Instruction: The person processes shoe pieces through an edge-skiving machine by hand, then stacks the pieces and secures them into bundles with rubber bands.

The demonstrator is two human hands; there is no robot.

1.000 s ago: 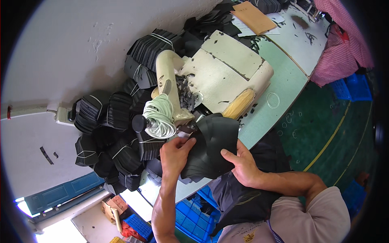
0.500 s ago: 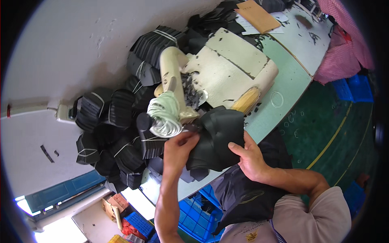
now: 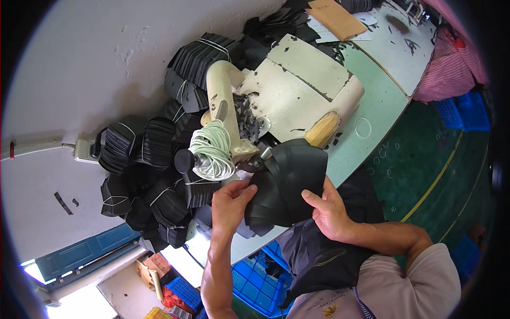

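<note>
Between my hands is a loose stack of black, flat, curved sheet pieces (image 3: 291, 183), perhaps leather, in front of the cream machine (image 3: 297, 80). My left hand (image 3: 229, 206) pinches the stack's left edge between thumb and fingers, just below the machine's working end (image 3: 247, 151). On the opposite edge, my right hand (image 3: 330, 211) grips the pieces, thumb on top and fingers underneath. Many white rubber bands (image 3: 213, 151) hang on the machine's arm, beside a round black knob (image 3: 184, 160).
Banded bundles of black pieces (image 3: 167, 204) pile up along the wall. Black scraps (image 3: 248, 119) lie on the machine. A brown envelope (image 3: 337, 20) rests at the table's far end. Blue baskets (image 3: 260, 287) stand below the near edge. One rubber band (image 3: 363, 128) lies on the green tabletop (image 3: 348, 151).
My left hand has shifted slightly left and down, still pinching the stack's edge. The black pieces have spread a little, and the knob shows more fully. My right hand keeps its grip.
</note>
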